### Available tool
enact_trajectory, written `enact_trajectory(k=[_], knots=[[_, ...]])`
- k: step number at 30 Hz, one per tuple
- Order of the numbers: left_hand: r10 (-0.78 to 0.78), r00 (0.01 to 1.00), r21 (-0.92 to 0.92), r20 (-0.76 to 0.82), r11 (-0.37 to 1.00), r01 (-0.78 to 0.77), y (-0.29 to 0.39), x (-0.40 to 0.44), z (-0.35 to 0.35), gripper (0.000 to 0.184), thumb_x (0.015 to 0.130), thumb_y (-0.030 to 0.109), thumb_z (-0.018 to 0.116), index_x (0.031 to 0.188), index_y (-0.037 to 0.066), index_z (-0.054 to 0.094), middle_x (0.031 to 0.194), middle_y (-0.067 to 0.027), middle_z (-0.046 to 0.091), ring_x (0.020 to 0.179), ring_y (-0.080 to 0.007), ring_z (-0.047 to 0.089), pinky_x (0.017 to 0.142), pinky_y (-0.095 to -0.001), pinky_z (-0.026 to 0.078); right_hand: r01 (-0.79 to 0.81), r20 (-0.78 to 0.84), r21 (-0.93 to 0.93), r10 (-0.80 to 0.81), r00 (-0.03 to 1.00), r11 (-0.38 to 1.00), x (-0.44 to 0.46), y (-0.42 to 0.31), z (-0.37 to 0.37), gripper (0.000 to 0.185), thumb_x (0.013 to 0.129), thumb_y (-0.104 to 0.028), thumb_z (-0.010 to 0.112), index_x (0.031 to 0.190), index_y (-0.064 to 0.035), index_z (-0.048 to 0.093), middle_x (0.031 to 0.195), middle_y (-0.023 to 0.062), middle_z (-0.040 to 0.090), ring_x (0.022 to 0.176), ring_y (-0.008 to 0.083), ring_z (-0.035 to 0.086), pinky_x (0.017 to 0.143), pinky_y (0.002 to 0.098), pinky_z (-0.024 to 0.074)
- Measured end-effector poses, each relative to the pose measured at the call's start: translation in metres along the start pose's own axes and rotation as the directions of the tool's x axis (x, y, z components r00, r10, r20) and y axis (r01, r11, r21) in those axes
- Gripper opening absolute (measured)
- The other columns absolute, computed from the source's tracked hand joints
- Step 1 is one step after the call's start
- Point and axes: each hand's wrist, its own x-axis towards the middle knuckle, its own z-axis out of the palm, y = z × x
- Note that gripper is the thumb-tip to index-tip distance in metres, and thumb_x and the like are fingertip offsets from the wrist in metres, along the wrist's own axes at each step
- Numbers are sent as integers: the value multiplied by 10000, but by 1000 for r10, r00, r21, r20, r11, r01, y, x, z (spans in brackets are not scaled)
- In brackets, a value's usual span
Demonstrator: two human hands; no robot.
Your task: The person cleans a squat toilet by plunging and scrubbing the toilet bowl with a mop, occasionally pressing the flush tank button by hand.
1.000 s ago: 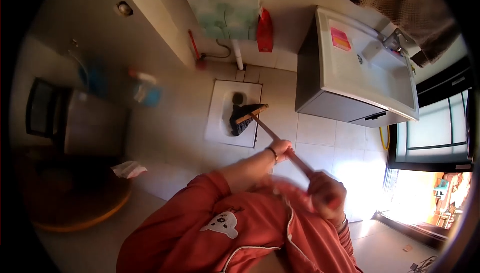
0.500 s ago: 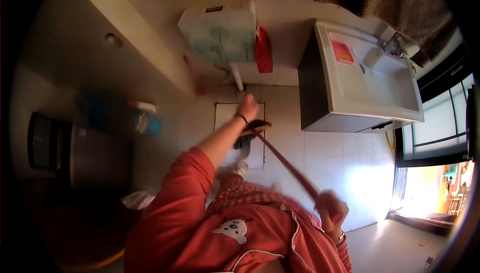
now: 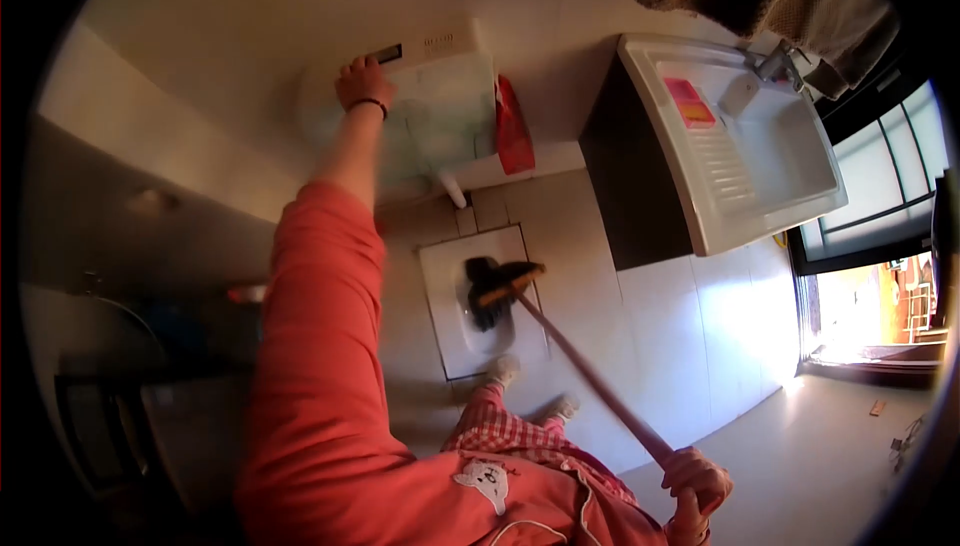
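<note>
My left hand (image 3: 365, 84) reaches up and touches the upper edge of a pale green and white wall-mounted tank (image 3: 435, 106), beside a small dark panel (image 3: 386, 53). Its fingers lie over the edge and hold nothing. In my right hand (image 3: 697, 483), low on the right, is the end of a long reddish broom handle (image 3: 595, 371). The broom's dark-bristled head (image 3: 490, 311) is over the basin of the white squat toilet (image 3: 445, 291) set in the floor. Whether the bristles touch the basin I cannot tell.
A white sink (image 3: 725, 216) on a dark cabinet stands to the right, with a pink tray (image 3: 688, 103) on it. A red holder (image 3: 513, 131) hangs beside the tank. A brown towel (image 3: 775, 1) is at the upper right. My feet stand by the toilet's near edge.
My left hand has moved up and left from above the broom head to the tank's top edge. My right hand, still holding the broom, has shifted slightly right and down. The view has tilted.
</note>
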Motion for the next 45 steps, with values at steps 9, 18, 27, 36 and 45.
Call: enact_trajectory(k=[9, 18, 27, 36, 45], knots=[[213, 977, 100, -14, 973, -210, -10, 14, -8, 513, 671, 402, 717, 1080, 122, 586, 1127, -55, 545, 1056, -278, 494, 868, -383, 462, -34, 8, -21, 34, 999, 999, 18, -12, 26, 151, 619, 90, 369, 567, -50, 394, 514, 56, 463, 472, 162, 444, 513, 292, 397], [275, 952, 62, -133, 961, -269, -19, 12, 4, 585, 677, 432, 708, 1151, 124, 557, 1164, -51, 535, 1076, -275, 483, 905, -397, 443, -23, 16, -6, 23, 1000, 1000, 25, -5, 29, 184, 695, -47, 546, 577, -74, 407, 511, 34, 481, 461, 165, 501, 513, 301, 426], [219, 947, -232, -236, 933, -274, -19, 14, 34, 656, 674, 319, 738, 1236, 118, 467, 1221, -115, 497, 1157, -303, 431, 927, -432, 414, 31, 246, -15, -26, 969, 999, 25, -19, 39, 103, 566, 43, 507, 612, -43, 474, 563, 78, 504, 501, 232, 512, 564, 358, 468], [493, 262, -459, 830, 336, 822, 90, -427, 173, 763, 723, 358, 727, 1263, -7, 330, 1223, -208, 440, 1088, -310, 472, 858, -449, 431, -22, 399, 247, -81, 913, 969, 14, -43, 20, 141, 675, 5, 646, 634, -38, 519, 629, 93, 529, 606, 261, 532, 630, 377, 435], [436, -158, 233, 886, -123, 965, 125, -518, 176, 308, 868, 205, 518, 613, 99, 382, 530, -14, 428, 480, -165, 457, 474, -298, 431, 3, 494, 417, -229, 838, 909, -12, -92, -57, 181, 742, -48, 641, 614, -30, 514, 602, 108, 521, 528, 276, 516, 526, 392, 387]])
